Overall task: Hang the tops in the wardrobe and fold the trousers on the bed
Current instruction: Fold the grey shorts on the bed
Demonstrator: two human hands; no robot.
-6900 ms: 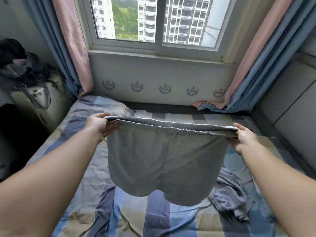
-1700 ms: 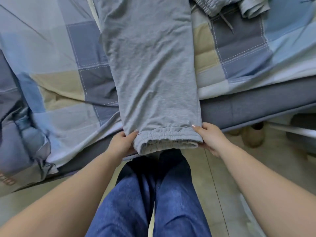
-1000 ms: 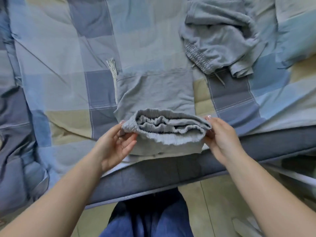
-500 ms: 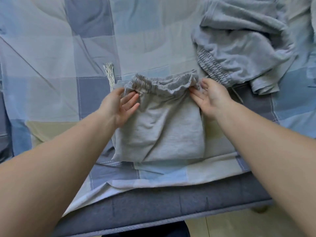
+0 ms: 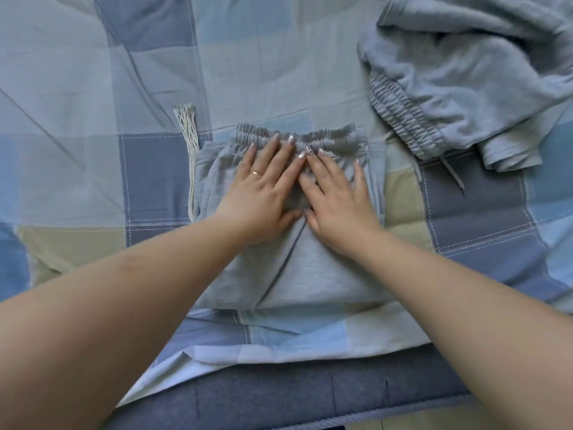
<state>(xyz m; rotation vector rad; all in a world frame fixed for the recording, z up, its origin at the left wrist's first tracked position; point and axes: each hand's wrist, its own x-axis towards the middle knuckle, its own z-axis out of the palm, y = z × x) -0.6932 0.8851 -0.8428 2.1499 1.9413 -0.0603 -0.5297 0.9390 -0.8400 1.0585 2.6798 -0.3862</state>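
1. The folded grey trousers (image 5: 288,243) are lying flat on the bed (image 5: 93,88), close to its near edge. They are the thing to look at first.
2. Just to the left of the trousers, a white fringed cord (image 5: 187,138) is lying on the checked cover.
3. The left hand (image 5: 263,193) is lying flat on the top left part of the trousers. Its fingers (image 5: 276,159) are straight and a little spread, pressing down and holding nothing. A ring is sitting on one finger.
4. The right hand (image 5: 338,206) is lying flat right beside it, and the two hands are touching at the fingertips. Its fingers (image 5: 328,172) are straight too, spread a bit wider, pressing the cloth and gripping nothing.
5. The fingertips of both hands are reaching the bunched stretchy band at the far end of the trousers.
6. I think the person is smoothing the fold. To do it well, the hands should be sliding out from the middle to the edges, pushing the bumps away and keeping the edges lined up.
7. To the right of the trousers and further back, a crumpled grey garment (image 5: 465,72) is lying in a heap, waiting.
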